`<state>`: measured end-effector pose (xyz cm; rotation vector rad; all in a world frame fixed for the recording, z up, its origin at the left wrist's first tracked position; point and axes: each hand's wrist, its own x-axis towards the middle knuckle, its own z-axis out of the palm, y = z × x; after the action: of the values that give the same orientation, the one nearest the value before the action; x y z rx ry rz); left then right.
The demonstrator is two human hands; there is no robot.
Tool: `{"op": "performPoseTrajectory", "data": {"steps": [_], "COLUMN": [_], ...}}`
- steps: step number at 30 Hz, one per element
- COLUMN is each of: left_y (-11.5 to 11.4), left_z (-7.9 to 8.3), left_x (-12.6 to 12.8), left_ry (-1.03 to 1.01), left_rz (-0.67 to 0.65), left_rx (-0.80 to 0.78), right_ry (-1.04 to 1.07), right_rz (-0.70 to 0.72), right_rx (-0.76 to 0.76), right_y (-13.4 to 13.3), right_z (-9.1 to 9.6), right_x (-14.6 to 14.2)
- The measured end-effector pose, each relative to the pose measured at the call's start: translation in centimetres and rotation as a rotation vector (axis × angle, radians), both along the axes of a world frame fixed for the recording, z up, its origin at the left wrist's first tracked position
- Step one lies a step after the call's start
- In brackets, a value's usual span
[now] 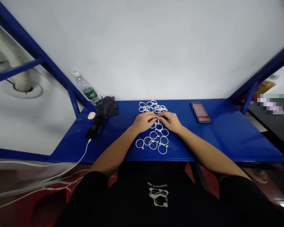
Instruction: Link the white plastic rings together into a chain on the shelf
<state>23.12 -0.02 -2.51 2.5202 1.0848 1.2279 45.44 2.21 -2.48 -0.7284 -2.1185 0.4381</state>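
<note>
Head view: I saw the left hand and right hand meet at their fingertips, both seemingly pinched on a small white ring above the blue table. It looked light, smooth and fairly stiff, perhaps easily snapped; a little tab, like those on the loose rings crowding near the fingers, seemed the best hold. The bottle, black pouch and phone were well apart.

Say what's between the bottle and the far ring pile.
A black bundle beside the bottle, then blue tabletop up to the ring pile; the head view shows it.
</note>
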Motion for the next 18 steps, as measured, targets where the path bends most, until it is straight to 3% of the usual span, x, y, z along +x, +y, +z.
{"op": "performPoseTrajectory", "data": {"steps": [8,12,16,18], "left_y": [0.0,-0.2,-0.2,-0.3], "left_z": [0.4,0.7,0.4,0.2], "left_x": [0.2,-0.2,-0.3,-0.2], "left_ry": [-0.013,0.087,0.315,0.354], "left_rz": [0.028,0.011,-0.076,-0.100], "left_rx": [-0.018,-0.102,-0.196,-0.220], "right_ry": [0.069,0.022,-0.078,-0.205], "right_rz": [-0.068,-0.052,-0.285,-0.334], "right_rx": [-0.051,-0.094,-0.028,-0.023], "right_y": [-0.4,1.1,4.0,5.3], "right_z": [0.0,0.1,-0.7,-1.4], "right_x": [-0.6,0.8,3.9,5.1]}}
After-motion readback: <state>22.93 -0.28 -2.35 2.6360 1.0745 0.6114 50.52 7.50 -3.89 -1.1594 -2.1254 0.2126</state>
